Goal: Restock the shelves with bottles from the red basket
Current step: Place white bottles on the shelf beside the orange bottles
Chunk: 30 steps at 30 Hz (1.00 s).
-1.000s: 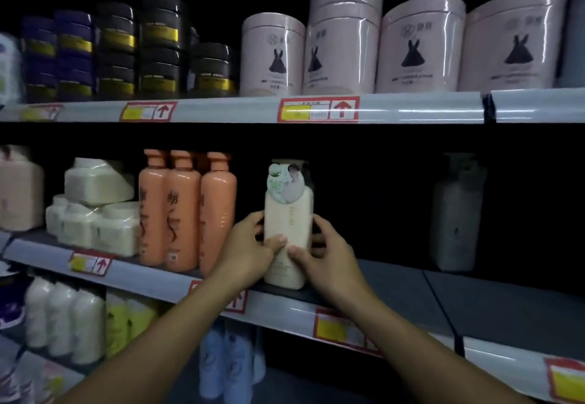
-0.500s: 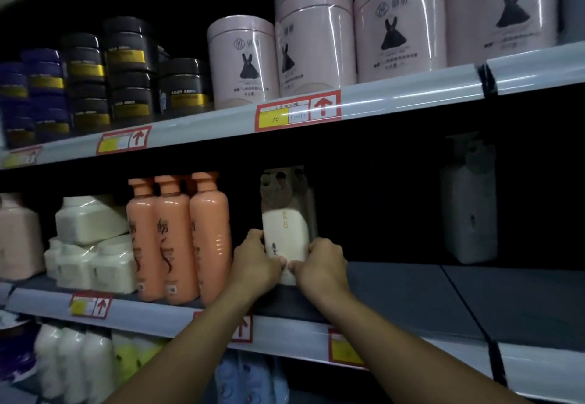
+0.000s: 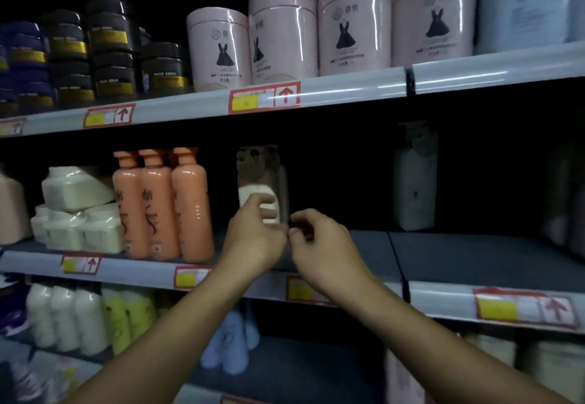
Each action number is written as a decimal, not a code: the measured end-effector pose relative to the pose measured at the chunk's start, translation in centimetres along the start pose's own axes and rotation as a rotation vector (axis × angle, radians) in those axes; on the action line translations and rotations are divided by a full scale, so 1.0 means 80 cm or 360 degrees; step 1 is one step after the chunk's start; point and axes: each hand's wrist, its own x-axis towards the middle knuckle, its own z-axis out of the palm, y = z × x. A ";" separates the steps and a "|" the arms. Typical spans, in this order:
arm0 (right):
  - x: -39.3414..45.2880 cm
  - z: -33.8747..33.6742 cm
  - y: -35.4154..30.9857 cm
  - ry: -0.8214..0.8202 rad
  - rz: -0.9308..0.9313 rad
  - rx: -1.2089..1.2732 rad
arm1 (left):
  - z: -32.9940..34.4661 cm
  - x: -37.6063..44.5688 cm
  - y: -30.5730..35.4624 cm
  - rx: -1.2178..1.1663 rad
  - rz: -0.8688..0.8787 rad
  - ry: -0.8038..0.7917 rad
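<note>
The top shelf (image 3: 348, 91) carries stacked dark jars (image 3: 110, 52) at the left and tall pink canisters (image 3: 353, 30) with a black dress printed on them toward the right, one canister stacked on another. The middle shelf (image 3: 443, 255) holds cream wrapped packs (image 3: 76, 210) at the left, then three orange bottles (image 3: 161, 204) standing upright side by side. Near them, apart, a cream bottle (image 3: 262, 188) stands upright further back in shadow. Well to the right stands a pale bottle (image 3: 414, 182), dim. The lower shelf (image 3: 300, 369) bears white bottles (image 3: 63, 318), yellow bottles (image 3: 126, 321) and blue bottles (image 3: 228, 343). Red-framed price tags (image 3: 264, 98) sit along the shelf edges.
</note>
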 end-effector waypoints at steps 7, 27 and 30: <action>-0.143 -0.105 0.044 0.0084 -0.0038 0.0040 | 0.058 -0.151 0.037 -0.0384 0.0100 -0.0417; -0.555 -0.283 0.429 -0.1289 0.1440 -0.1241 | 0.323 -0.552 -0.123 -0.0065 -0.0095 -0.2055; -0.589 -0.268 0.439 -0.1679 0.1730 -0.1249 | 0.340 -0.565 -0.133 -0.0037 -0.0064 -0.2123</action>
